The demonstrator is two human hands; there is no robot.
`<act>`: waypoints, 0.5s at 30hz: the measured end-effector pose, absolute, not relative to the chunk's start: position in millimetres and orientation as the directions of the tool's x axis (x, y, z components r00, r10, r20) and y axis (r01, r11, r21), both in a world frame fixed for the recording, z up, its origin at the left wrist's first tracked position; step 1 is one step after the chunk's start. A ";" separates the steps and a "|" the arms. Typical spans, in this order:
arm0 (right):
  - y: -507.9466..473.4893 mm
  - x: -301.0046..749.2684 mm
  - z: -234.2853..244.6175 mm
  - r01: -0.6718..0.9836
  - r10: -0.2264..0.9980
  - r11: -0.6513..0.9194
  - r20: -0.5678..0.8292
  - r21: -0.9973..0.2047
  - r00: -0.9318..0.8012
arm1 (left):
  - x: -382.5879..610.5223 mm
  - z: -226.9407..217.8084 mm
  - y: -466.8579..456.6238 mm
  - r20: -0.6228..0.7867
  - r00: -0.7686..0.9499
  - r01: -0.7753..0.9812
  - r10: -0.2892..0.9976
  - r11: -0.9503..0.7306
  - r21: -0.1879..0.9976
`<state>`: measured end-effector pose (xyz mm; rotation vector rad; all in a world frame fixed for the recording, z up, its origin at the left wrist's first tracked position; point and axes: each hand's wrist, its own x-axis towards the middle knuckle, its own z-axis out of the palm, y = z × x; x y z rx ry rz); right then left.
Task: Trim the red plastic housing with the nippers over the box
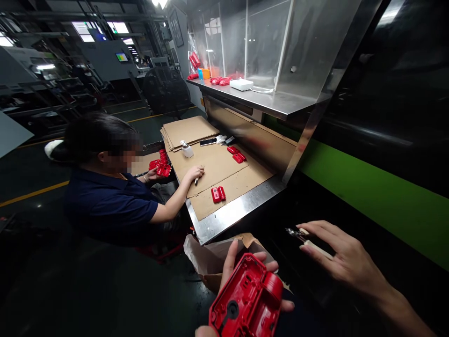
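Note:
My left hand (229, 267) grips a red plastic housing (242, 299) low in the view, its hollow inside facing me; thumb and fingers wrap its edges. Ribs, a dark round spot and a barrel-shaped side section show on it. To the right, my right hand (340, 257) holds a pair of small nippers (298, 234) with pale handles, the metal jaws pointing left. The nippers and the housing are apart. Behind the housing, a paper-lined bag (206, 255) stands below the table corner.
A co-worker (112, 187) sits left of the cardboard-covered table (242, 201), holding red parts (160, 166). On the table are more red housings (218, 194), a white bottle (187, 150) and a phone (208, 142). A metal shelf (280, 104) overhangs its far side.

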<state>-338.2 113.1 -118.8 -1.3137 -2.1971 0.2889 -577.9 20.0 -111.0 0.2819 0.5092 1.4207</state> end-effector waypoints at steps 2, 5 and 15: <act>111.0 -338.7 -117.6 0.715 0.855 0.511 0.370 -0.478 -0.364 | -578.5 -109.6 20.6 -0.125 0.087 -0.872 0.988 0.136 0.471; 107.6 -338.6 -114.6 0.657 0.852 0.520 0.381 -0.545 -0.358 | -579.8 -109.2 22.1 -0.073 0.104 -0.881 0.992 0.126 0.456; 97.6 -387.0 -53.5 0.361 0.492 0.870 0.563 -0.334 -0.664 | -576.7 -113.4 15.3 -0.130 0.187 -0.845 0.974 0.228 0.484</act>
